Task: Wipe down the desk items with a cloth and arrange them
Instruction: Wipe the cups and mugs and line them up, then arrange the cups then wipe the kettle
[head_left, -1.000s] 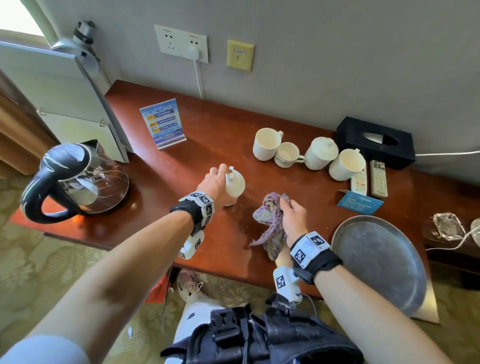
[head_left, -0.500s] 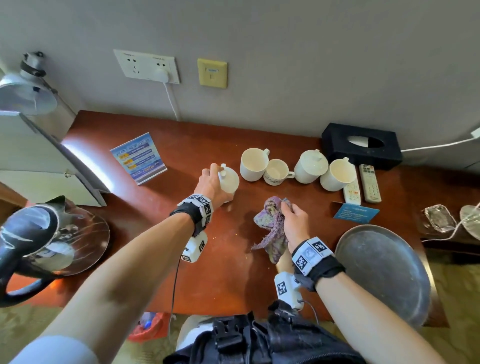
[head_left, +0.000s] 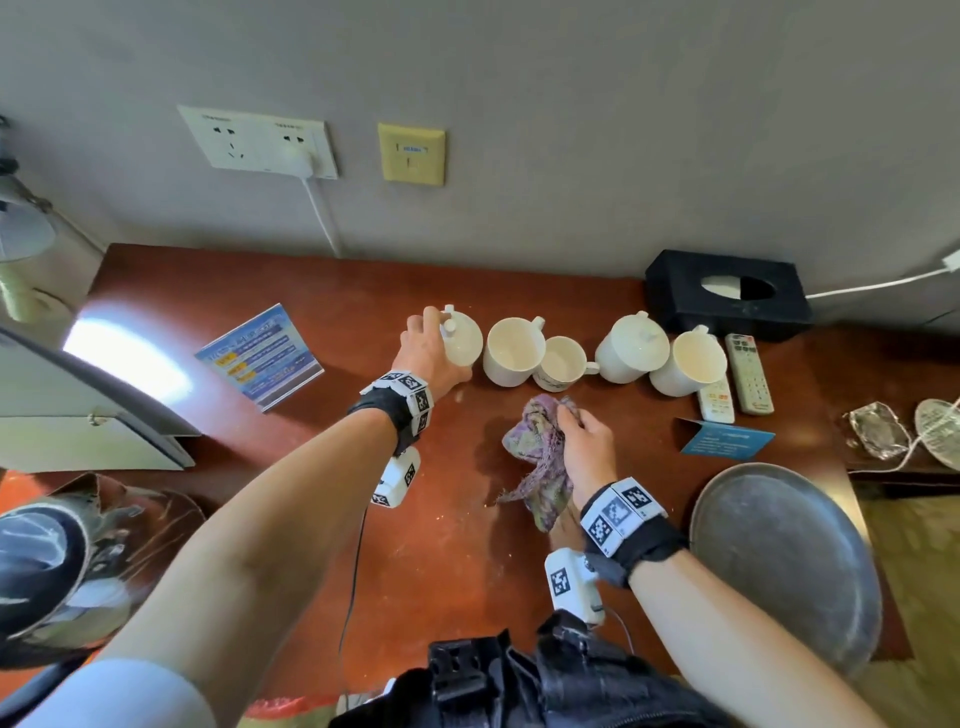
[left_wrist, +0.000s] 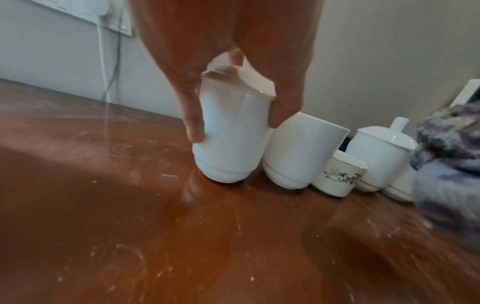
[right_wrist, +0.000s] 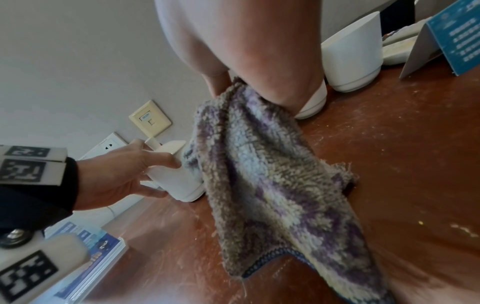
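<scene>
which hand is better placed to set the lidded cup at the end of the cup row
Left. The left hand already grips the lidded cup beside the open cup; the right hand holds the cloth.

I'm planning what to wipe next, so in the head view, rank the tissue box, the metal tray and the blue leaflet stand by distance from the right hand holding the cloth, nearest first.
1. Metal tray, to the right hand's right, near the desk's front edge.
2. Tissue box, far right, against the wall.
3. Blue leaflet stand, far left, past the left hand.

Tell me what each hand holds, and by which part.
Left hand: lidded white cup, gripped around its upper body below the lid. Right hand: purple cloth, bunched at its top.
</scene>
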